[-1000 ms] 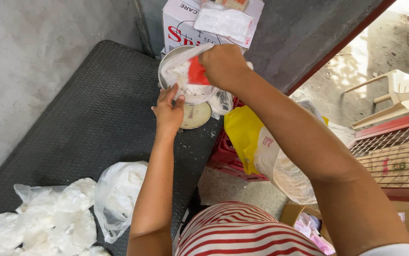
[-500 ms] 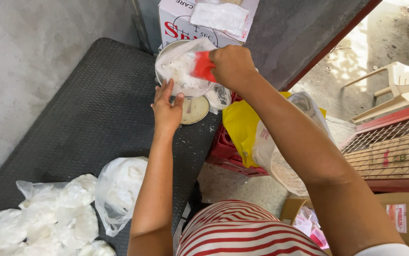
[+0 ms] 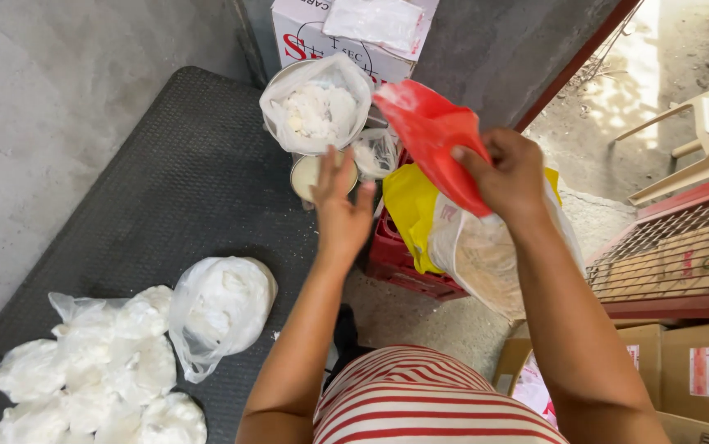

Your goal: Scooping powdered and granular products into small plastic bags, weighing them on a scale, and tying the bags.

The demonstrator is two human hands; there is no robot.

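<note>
Head view: right hand (image 3: 509,168) is pinching a red plastic scoop (image 3: 430,136) by its lower right end, long axis running diagonally, wide end pointing up-left toward the bag-lined bowl of white powder (image 3: 315,107). Scoop is hanging in the air just right of that bowl, above a yellow bag (image 3: 410,205). Left hand (image 3: 340,201) is released, fingers spread, holding nothing, hovering over a small round tin (image 3: 309,174) below the bowl. Filled white bags (image 3: 108,370) are lying on the dark desk (image 3: 165,189) at lower left.
</note>
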